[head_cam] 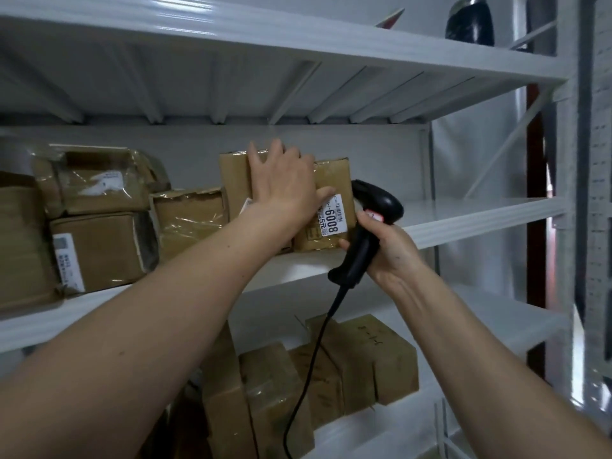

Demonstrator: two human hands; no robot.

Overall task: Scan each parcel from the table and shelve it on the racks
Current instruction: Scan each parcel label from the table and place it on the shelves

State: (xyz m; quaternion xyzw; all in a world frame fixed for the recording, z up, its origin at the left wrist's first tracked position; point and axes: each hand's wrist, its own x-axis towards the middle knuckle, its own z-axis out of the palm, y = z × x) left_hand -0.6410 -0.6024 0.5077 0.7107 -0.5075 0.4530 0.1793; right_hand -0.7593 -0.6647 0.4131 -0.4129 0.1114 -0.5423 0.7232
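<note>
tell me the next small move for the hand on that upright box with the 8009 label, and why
Probably lift the left hand off the upright brown cardboard parcel. The parcel already stands on the white metal shelf beside other boxes, and the right hand holds the black corded barcode scanner right by its white label, so shelving looks nearly finished.

I am facing a white rack point(463, 220). On its middle shelf point(298, 263) taped boxes point(99, 253) are sitting left, and one labelled parcel point(331, 193) is standing upright. More boxes point(331, 369) are crowding the lower shelf point(496, 323). Something dark, perhaps a bottle point(470, 21), is resting on top.
</note>
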